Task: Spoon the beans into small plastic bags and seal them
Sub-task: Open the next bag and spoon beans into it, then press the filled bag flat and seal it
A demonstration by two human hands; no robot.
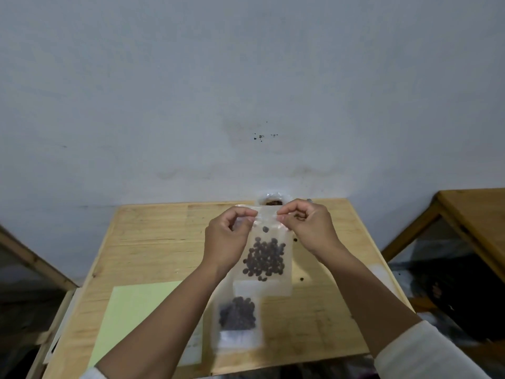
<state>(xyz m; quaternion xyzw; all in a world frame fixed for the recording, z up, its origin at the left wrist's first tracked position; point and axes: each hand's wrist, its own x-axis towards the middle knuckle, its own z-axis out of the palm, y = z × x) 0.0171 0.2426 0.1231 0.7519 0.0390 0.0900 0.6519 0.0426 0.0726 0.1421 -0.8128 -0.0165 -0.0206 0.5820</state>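
A small clear plastic bag [266, 258] holding several dark beans hangs upright above the wooden table [153, 242]. My left hand [228, 239] pinches its top strip at the left. My right hand [306, 228] pinches the same strip at the right. One bean sits higher in the bag, near the strip. A second small bag of beans [237, 315] lies flat on the table below the held one. Behind my hands, at the table's far edge, an open bag of brown beans [273, 201] is partly hidden. No spoon is visible.
A pale green sheet [131, 310] lies on the table's left half. Two loose beans [301, 278] lie on the wood to the right of the held bag. A grey wall stands close behind the table. Another wooden table [475, 214] is at the right.
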